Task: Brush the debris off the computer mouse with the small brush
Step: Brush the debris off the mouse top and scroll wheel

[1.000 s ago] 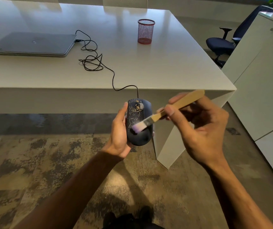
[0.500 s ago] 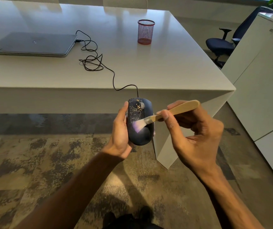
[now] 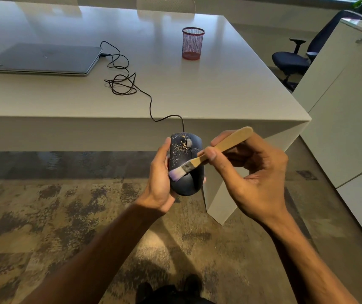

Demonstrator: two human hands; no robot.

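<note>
A dark computer mouse (image 3: 194, 182) is held in the air in front of the table edge, cupped from the left and below by my left hand (image 3: 158, 183). Pale debris specks (image 3: 181, 148) lie on its front left part, near the wheel. My right hand (image 3: 256, 174) pinches the wooden handle of a small brush (image 3: 210, 155). The brush's pale bristles (image 3: 175, 174) rest on the mouse's left middle, close to my left thumb. The mouse's black cable (image 3: 151, 106) runs up over the table edge.
The white table (image 3: 219, 88) carries a closed grey laptop (image 3: 44, 59), the coiled cable and a red mesh pen cup (image 3: 192, 43). A white cabinet (image 3: 346, 106) stands at the right, with a dark office chair (image 3: 294, 60) behind it. Patterned carpet lies below.
The brush bristles have swept leftward and slightly down across the mouse, from its middle to its left edge. The handle has tilted a little steeper. My left hand has kept the mouse still.
</note>
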